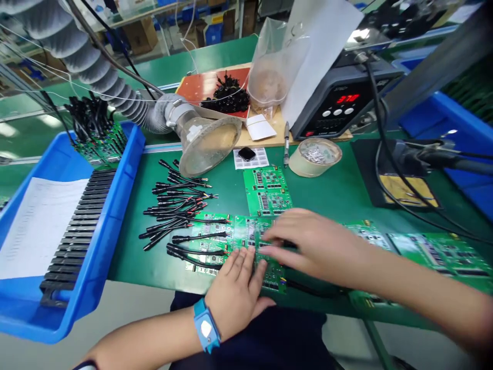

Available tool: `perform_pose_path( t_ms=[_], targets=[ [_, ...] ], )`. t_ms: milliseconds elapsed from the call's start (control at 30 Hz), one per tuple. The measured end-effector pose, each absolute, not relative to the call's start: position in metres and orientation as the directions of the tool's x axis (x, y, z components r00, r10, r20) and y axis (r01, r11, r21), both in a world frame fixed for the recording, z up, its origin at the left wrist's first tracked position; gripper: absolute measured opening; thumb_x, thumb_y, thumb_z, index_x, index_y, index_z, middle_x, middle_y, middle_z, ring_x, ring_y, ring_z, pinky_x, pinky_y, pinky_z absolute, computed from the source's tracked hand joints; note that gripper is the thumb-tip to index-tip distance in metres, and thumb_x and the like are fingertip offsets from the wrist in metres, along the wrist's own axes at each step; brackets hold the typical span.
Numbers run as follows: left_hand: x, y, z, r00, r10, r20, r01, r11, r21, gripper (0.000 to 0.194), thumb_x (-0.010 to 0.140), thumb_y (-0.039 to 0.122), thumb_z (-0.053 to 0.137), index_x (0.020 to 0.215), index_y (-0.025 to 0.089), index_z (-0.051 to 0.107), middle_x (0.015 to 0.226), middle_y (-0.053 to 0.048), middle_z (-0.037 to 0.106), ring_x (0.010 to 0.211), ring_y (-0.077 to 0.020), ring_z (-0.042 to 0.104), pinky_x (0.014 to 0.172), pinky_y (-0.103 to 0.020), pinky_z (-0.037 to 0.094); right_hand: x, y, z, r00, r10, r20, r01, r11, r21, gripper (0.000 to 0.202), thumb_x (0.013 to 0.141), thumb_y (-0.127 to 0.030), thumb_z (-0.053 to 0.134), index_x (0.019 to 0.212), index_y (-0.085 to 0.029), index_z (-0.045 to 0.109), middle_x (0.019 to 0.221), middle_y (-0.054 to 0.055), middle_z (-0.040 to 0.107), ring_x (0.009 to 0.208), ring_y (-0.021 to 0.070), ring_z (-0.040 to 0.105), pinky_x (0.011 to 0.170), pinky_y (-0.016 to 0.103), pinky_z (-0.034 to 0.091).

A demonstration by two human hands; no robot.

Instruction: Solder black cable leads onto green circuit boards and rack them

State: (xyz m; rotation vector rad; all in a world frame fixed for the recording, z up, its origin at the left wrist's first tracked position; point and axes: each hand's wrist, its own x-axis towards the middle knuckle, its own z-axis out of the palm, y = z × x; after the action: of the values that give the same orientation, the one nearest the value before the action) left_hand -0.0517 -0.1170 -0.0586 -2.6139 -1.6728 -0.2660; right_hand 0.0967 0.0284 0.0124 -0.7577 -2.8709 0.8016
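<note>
Two flat, spread hands: my left hand (236, 288) and right hand (308, 241) press open fingers on the board (239, 234) at lower centre, gripping nothing. Black leads (173, 205) lie just left of it; a blue bin (115, 205) fills the left edge.

— What colours fill the bench?

— Green dominates: a green mat (331, 198) under green circuit boards (267, 189) speckled with white print. Black cables (175, 205) carry red tips.

— And the edges?

— A bright blue tray (115, 205) holds a white sheet (38, 226) and black slotted rails (79, 226). The left hand (236, 295) wears a blue wrist strap (206, 326). A grey station (339, 105) shows red digits; the ribbed hose (88, 67) is grey.
</note>
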Motion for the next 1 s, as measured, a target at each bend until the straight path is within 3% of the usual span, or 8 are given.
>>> perform_pose_path(
  t_ms=[33, 100, 200, 367, 600, 767, 867, 1000],
  targets=[
    [-0.057, -0.121, -0.059, 0.429, 0.885, 0.181, 0.882, -0.454, 0.125, 0.054, 0.086, 0.049, 0.049, 0.126, 0.012, 0.049, 0.126, -0.016, 0.055, 0.12, -0.028, 0.047, 0.101, -0.042, 0.039, 0.069, 0.023, 0.014, -0.884, 0.464, -0.062, 0.435, 0.765, -0.475, 0.028, 0.083, -0.041, 0.053, 0.099, -0.021, 0.064, 0.089, 0.006, 0.067, 0.09, 0.0218, 0.06, 0.086, 0.041, 0.044],
    [-0.072, -0.132, -0.057, 0.468, 0.843, 0.263, 0.824, -0.524, 0.213, 0.042, 0.087, 0.041, 0.05, 0.119, 0.014, 0.054, 0.115, -0.012, 0.061, 0.112, -0.024, 0.053, 0.097, -0.038, 0.043, 0.016, 0.006, 0.013, -0.902, 0.428, -0.056, 0.406, 0.797, -0.448, 0.061, 0.073, -0.048, 0.064, 0.123, -0.018, 0.05, 0.115, 0.012, 0.059, 0.11, 0.0274, 0.051, 0.092, 0.042, 0.041],
    [-0.101, -0.152, -0.055, 0.442, 0.812, 0.381, 0.804, -0.547, 0.233, 0.029, 0.089, 0.03, 0.048, 0.109, 0.012, 0.059, 0.102, -0.009, 0.066, 0.098, -0.0205, 0.059, 0.089, -0.035, 0.048, -0.041, -0.021, 0.0, -0.879, 0.467, -0.093, 0.466, 0.802, -0.375, 0.093, 0.058, -0.049, 0.077, 0.133, -0.011, 0.037, 0.128, 0.021, 0.048, 0.121, 0.0369, 0.041, 0.1, 0.054, 0.032],
    [-0.128, -0.17, -0.058, 0.356, 0.875, 0.329, 0.882, -0.431, 0.191, 0.03, 0.09, 0.032, 0.044, 0.105, 0.011, 0.06, 0.1, -0.012, 0.066, 0.1, -0.0236, 0.059, 0.09, -0.04, 0.048, -0.068, -0.042, -0.021, -0.83, 0.545, -0.115, 0.549, 0.765, -0.337, 0.04, 0.087, -0.037, 0.052, 0.122, -0.019, 0.047, 0.124, 0.008, 0.051, 0.111, 0.0222, 0.051, 0.096, 0.05, 0.04],
    [-0.119, -0.167, -0.061, 0.306, 0.912, 0.273, 0.927, -0.35, 0.132, 0.035, 0.089, 0.032, 0.046, 0.115, 0.011, 0.057, 0.108, -0.011, 0.065, 0.102, -0.0234, 0.058, 0.095, -0.038, 0.043, -0.04, -0.02, -0.01, -0.868, 0.486, -0.098, 0.448, 0.683, -0.577, 0.045, 0.082, -0.025, 0.056, 0.123, -0.014, 0.043, 0.111, 0.009, 0.057, 0.103, 0.0208, 0.055, 0.093, 0.043, 0.042],
    [-0.115, -0.166, -0.054, 0.33, 0.918, 0.22, 0.934, -0.352, 0.065, 0.04, 0.09, 0.031, 0.045, 0.123, 0.009, 0.052, 0.124, -0.012, 0.058, 0.11, -0.0228, 0.054, 0.099, -0.036, 0.04, 0.032, 0.024, 0.002, -0.981, 0.176, -0.083, 0.168, 0.553, -0.816, 0.048, 0.074, -0.017, 0.055, 0.12, -0.022, 0.046, 0.085, -0.002, 0.063, 0.074, 0.0111, 0.059, 0.07, 0.024, 0.048],
    [-0.111, -0.167, -0.051, 0.314, 0.932, 0.18, 0.941, -0.331, 0.073, 0.043, 0.09, 0.028, 0.045, 0.126, 0.007, 0.049, 0.129, -0.014, 0.053, 0.112, -0.024, 0.053, 0.096, -0.035, 0.042, 0.069, 0.042, -0.004, -0.992, 0.079, -0.099, 0.125, 0.467, -0.875, 0.03, 0.074, -0.013, 0.051, 0.102, -0.021, 0.056, 0.085, 0.001, 0.062, 0.079, 0.0122, 0.058, 0.074, 0.026, 0.046],
    [-0.111, -0.166, -0.045, 0.291, 0.946, 0.141, 0.94, -0.31, 0.139, 0.042, 0.089, 0.022, 0.046, 0.127, 0.005, 0.048, 0.128, -0.016, 0.054, 0.11, -0.0265, 0.054, 0.091, -0.038, 0.045, 0.08, 0.046, -0.018, -0.99, 0.088, -0.107, 0.134, 0.421, -0.897, 0.018, 0.073, -0.011, 0.051, 0.087, -0.019, 0.058, 0.083, 0.003, 0.061, 0.08, 0.0149, 0.057, 0.075, 0.03, 0.046]
  ],
)
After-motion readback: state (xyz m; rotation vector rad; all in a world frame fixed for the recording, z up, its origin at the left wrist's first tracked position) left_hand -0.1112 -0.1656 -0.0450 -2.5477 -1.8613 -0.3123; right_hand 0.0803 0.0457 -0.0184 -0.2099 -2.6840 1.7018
